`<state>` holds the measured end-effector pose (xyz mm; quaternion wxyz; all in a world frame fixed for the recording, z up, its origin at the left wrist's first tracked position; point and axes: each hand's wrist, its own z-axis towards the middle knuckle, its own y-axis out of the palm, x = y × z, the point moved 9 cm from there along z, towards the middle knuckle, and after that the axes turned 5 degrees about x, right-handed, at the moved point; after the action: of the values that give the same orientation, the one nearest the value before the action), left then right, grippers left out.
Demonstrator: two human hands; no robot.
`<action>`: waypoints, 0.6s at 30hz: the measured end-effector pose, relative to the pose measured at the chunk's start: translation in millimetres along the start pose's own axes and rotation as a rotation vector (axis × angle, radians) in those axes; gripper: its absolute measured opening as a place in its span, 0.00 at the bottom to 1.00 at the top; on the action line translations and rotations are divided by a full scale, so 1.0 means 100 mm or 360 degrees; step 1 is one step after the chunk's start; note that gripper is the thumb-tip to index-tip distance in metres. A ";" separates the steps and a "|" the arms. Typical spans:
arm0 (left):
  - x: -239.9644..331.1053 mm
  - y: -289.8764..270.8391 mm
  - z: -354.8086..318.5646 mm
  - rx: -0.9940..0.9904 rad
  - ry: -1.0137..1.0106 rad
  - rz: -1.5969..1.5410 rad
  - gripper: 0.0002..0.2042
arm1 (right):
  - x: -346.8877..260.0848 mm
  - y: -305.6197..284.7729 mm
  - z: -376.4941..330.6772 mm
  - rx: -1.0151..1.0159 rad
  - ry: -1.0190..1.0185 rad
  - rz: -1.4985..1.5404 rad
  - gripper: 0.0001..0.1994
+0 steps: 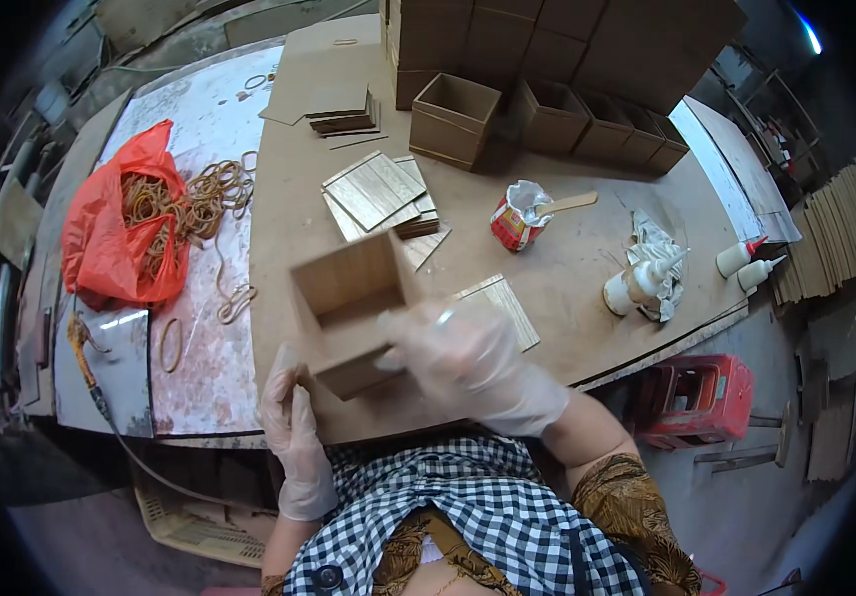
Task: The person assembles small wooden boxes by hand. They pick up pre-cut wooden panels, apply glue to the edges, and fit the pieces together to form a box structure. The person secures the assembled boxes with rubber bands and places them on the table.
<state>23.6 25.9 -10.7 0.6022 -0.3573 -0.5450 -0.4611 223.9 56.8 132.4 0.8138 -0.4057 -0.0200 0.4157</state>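
A brown wooden box (353,298) with its open top facing up sits tilted in front of me on the work table. My left hand (294,427), in a clear plastic glove, grips its near left corner between thumb and fingers. At the box's near right edge is my right hand (467,363), gloved as well. Motion smears its fingers, so what they hold cannot be made out. A pale thin wooden panel (507,308) lies partly behind the right hand. Just past the box is a stack of similar panels (378,194).
Several finished boxes (455,119) stand at the back. A red tub with a wooden stick (519,219), a white glue bottle (636,286) and a crumpled cloth (654,253) are to the right. A red bag of rubber bands (125,228) sits left. A red stool (696,397) stands right.
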 end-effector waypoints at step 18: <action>0.37 0.15 0.27 -0.0181 -0.0055 0.0307 0.18 | 2.94 -1.75 0.92 0.0571 0.0968 -0.0221 0.09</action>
<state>28.1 49.9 31.5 0.6131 -0.4495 -0.4913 -0.4250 497.5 263.3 222.7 0.8670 -0.3592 0.2689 0.2166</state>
